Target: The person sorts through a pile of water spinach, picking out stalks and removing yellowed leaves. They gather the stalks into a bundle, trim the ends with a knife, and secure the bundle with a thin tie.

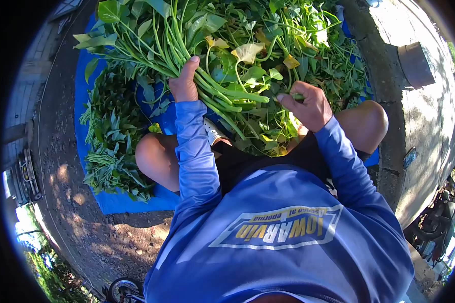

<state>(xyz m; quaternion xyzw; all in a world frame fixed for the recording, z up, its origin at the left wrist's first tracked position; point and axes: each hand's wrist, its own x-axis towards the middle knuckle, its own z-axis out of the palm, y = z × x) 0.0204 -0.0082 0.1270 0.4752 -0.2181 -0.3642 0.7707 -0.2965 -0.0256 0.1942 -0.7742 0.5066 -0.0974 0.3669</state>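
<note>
A thick bunch of long green stems (215, 88) with leaves at its upper left lies in my left hand (185, 83), whose fingers wrap round it. The cut stem ends point right and down. To the right of those ends is my right hand (308, 105), its thumb and fingers pinched round a short piece of green stem (297, 96). Beneath and beyond both hands spreads a large heap of leafy greens (268, 45), with some yellowed leaves (247, 52) among them.
A blue tarp (131, 203) lies under the greens. Bundled greens (111, 136) are stacked at its left. My bent knees flank the heap. On the concrete at the right stands a round grey container (415, 64). A wheel (124, 290) shows at the bottom left.
</note>
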